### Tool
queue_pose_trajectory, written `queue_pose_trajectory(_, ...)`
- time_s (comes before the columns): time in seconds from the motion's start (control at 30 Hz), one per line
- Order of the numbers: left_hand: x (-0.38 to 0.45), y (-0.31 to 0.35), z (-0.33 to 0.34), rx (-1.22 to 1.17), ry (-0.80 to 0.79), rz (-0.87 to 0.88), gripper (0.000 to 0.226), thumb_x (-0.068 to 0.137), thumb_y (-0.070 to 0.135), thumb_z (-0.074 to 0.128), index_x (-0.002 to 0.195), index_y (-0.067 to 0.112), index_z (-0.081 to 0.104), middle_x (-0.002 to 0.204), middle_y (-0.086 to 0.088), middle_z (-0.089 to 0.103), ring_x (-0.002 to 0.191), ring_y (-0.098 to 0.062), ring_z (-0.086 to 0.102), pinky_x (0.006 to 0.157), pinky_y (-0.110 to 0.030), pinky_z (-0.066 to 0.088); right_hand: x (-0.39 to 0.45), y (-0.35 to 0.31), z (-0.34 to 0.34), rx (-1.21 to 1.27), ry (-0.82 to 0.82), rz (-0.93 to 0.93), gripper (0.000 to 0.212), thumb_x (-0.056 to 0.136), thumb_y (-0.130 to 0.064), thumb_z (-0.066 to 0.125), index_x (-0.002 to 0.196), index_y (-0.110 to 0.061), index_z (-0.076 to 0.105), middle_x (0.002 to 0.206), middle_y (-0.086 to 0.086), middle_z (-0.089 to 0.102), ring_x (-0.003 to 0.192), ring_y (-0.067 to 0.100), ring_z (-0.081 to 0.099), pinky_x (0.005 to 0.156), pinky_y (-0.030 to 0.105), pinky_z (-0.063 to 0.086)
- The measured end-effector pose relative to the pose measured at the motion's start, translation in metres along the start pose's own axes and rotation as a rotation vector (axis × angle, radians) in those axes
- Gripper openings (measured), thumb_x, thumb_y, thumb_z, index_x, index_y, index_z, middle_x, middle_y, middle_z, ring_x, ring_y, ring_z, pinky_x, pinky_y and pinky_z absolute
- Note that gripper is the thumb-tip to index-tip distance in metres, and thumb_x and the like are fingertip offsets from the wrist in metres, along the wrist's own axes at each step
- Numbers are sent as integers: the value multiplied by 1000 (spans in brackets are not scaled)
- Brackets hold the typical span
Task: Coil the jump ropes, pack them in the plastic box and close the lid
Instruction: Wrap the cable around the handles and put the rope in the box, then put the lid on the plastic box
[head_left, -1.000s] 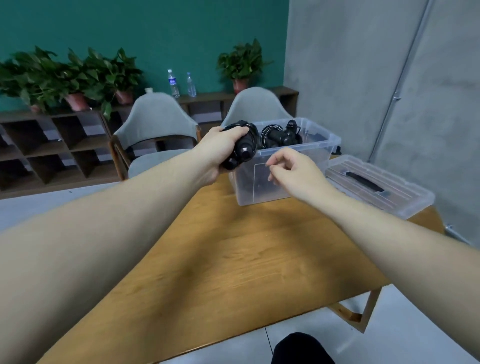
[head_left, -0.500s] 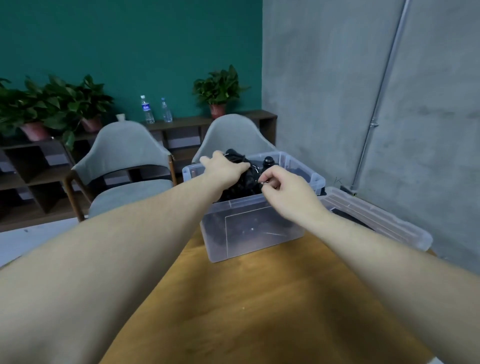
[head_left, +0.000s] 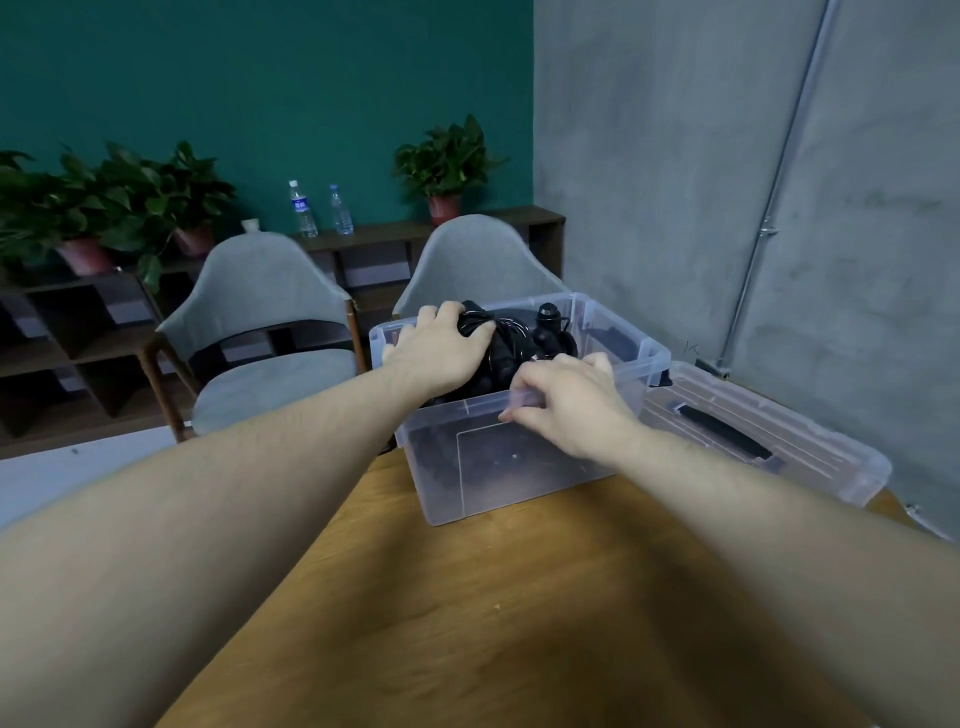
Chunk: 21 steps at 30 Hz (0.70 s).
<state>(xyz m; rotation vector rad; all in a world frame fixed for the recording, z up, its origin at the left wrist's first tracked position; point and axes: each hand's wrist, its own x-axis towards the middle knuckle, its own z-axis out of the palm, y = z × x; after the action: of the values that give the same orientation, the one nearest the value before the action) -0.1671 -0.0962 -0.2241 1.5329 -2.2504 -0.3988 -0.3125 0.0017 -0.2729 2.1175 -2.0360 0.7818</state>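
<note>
Your left hand (head_left: 439, 348) is curled over a black coiled jump rope (head_left: 480, 332) and presses it down into the clear plastic box (head_left: 519, 467); its fingers (head_left: 428, 314) are wrapped round the bundle, so it is held, not released. Your right hand (head_left: 566, 402) sits on the box's near rim, fingers bent over the edge and gripping the thin wall. A second rope bundle with a knobbed handle (head_left: 548, 314) stands up just beside the first, inside the box.

What matters next is the lid (head_left: 769, 436): it lies flat on the bench (head_left: 519, 623), touching the box's right side, its long axis running away to the right, black handle strip facing up. Your right hand is clearly the nearer one.

The box and lid are translucent, smooth and rigid, with rounded corners; the ropes look glossy and springy, likely to bulge above the rim unless tucked lower.
</note>
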Motion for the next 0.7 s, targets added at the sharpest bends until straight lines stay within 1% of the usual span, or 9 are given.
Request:
queue_pose_trajectory(0.07, -7, -11, -2, -103, -2, 35, 55, 99, 58, 41, 146, 29, 40, 152, -3, 35, 137, -31, 42, 114, -48, 34, -13, -4, 1, 22, 23, -18, 24, 87, -54, 65, 82, -32, 59, 78, -18, 60, 90, 7, 47, 93, 33, 25)
queue_pose_trajectory(0.13, -20, -22, -7, -163, 10, 97, 50, 96, 54, 50, 141, 33, 44, 148, 0, 37, 135, -25, 44, 114, -44, 35, -27, -12, -2, 39, 28, -37, 23, 87, -55, 65, 81, -33, 58, 80, -18, 61, 90, 5, 46, 92, 33, 25)
queue_pose_trajectory(0.17, -27, -28, -9, -166, 19, 142, 50, 92, 53, 54, 140, 37, 46, 147, 2, 39, 135, -23, 44, 115, -44, 35, -35, -19, -4, 43, 21, -45, 23, 87, -55, 64, 81, -34, 57, 80, -18, 61, 90, 5, 46, 92, 33, 26)
queue_pose_trajectory(0.23, -48, -36, -16, -128, 31, 221, 49, 87, 50, 52, 135, 40, 53, 145, 5, 44, 135, -22, 43, 114, -48, 35, -50, -36, -8, 50, 7, -60, 21, 88, -55, 64, 82, -35, 58, 82, -18, 62, 91, 5, 47, 93, 34, 28)
queue_pose_trajectory(0.37, -83, -41, -31, -93, 83, 277, 51, 80, 41, 45, 126, 33, 65, 138, 8, 56, 131, -19, 47, 112, -47, 37, -73, -66, -11, 47, 7, -70, 21, 88, -56, 63, 87, -35, 61, 85, -18, 64, 92, 6, 48, 93, 34, 30)
queue_pose_trajectory(0.43, -101, -43, -37, -90, 133, 341, 39, 85, 27, 49, 118, 29, 71, 132, 8, 60, 128, -18, 49, 111, -44, 37, -86, -82, -14, 38, 16, -82, 20, 88, -56, 62, 87, -36, 60, 84, -19, 62, 91, 7, 48, 93, 34, 31)
queue_pose_trajectory(0.5, -117, -42, -44, -95, 124, 371, 31, 89, 15, 52, 108, 27, 74, 126, 7, 63, 122, -17, 52, 108, -40, 40, -97, -97, -15, 22, 27, -96, 19, 89, -55, 62, 92, -36, 62, 83, -19, 58, 92, 8, 48, 94, 34, 32)
queue_pose_trajectory(0.6, -138, -34, -50, -44, 64, 399, 24, 91, 16, 55, 100, 26, 75, 119, 6, 64, 114, -15, 55, 102, -36, 43, -111, -112, -21, 8, -16, -135, 24, 90, -55, 60, 104, -36, 64, 88, -18, 59, 95, 9, 50, 96, 35, 34)
queue_pose_trajectory(0.7, -156, -22, -52, 2, 68, 452, 22, 87, 19, 56, 96, 26, 75, 111, 6, 65, 110, -16, 57, 99, -40, 46, -124, -116, -35, 113, -19, -177, 30, 88, -58, 61, 103, -32, 66, 86, -19, 57, 91, 8, 51, 90, 33, 40)
